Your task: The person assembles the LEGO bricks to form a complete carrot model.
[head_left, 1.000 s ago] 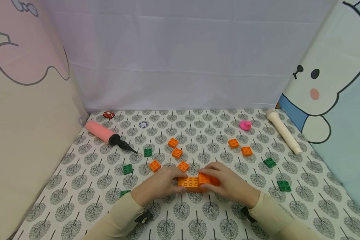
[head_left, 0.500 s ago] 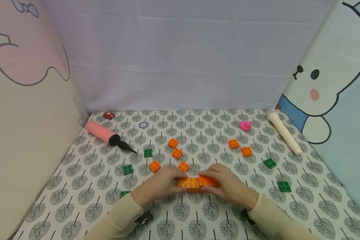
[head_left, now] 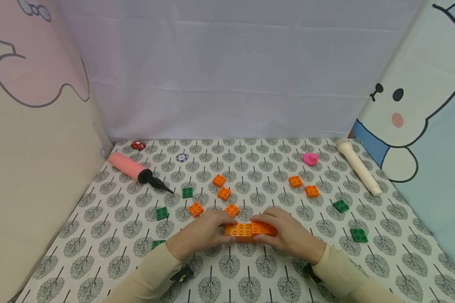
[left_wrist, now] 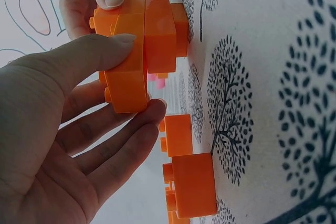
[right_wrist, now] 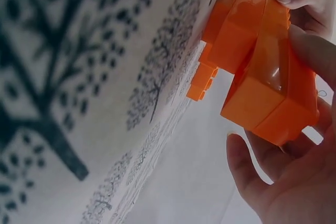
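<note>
In the head view, my left hand (head_left: 204,235) pinches the left end of a studded orange building brick (head_left: 238,230). My right hand (head_left: 286,233) grips another orange building brick (head_left: 263,228) lying against it on the right, its studs at about the same level. Seen from the left wrist, the upper layer (left_wrist: 128,56) sits over lower orange bricks (left_wrist: 160,35) that stand on the table; my left thumb presses its side. From the right wrist, the brick in my right hand (right_wrist: 273,77) overhangs the lower stack (right_wrist: 236,30). My palms hide its outer ends.
Loose orange bricks (head_left: 223,193) lie behind my hands, with two more (head_left: 311,191) farther right. Green bricks (head_left: 161,213) lie on both sides. Around the back are a pink pump (head_left: 127,166), red toy car (head_left: 137,145), poker chip (head_left: 181,157), pink duck (head_left: 310,158) and white tube (head_left: 358,166).
The brick in my right hand, raised and tilted one second ago, has come down level beside the left brick. My right hand lowered slightly with it; my left hand stayed in place.
</note>
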Available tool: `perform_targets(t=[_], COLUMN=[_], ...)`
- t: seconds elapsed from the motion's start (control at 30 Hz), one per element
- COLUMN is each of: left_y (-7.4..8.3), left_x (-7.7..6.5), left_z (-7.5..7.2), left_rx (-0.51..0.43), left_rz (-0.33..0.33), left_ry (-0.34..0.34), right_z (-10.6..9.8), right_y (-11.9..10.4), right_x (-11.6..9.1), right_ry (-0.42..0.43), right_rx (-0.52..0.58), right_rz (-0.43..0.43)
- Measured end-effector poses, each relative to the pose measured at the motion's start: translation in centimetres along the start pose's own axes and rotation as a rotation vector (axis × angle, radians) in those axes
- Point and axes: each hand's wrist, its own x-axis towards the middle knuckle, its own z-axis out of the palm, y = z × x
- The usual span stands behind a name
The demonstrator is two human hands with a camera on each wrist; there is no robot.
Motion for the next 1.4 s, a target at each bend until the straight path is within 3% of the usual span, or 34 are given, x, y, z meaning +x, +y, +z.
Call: perform_targets(t=[0.8,1.0,1.13,1.23,1.4], left_y=[0.1,-0.8,-1.9,-2.6,-3.2], left_x=[-0.1,-1.1,-1.9,-2.2,-2.0], left_z=[0.0,-1.7,-2.8,-2.7,-1.9], left_rx=[0.026,0.001,0.107,0.149,0.136], left_rz=[-0.020,-0.117,-0.134,-0.129,-0.129], left_ry=[-0.018,-0.005,0.009,-0.002,-0.026], right_z=[-1.4,-1.5,-1.6,-1.6,-1.6], right_y=[1.7,1.7,1.7,1.7,1.7], right_x=[-2.4,-2.3,-2.2,-2.3,-2.3], right_ry=[-0.037,-0.052,-0.050,-0.051,-0.058], right_rx=[0.030,0.030,0.025,0.030,0.050], right_rz=[0.021,0.035,0.030,0.032,0.040])
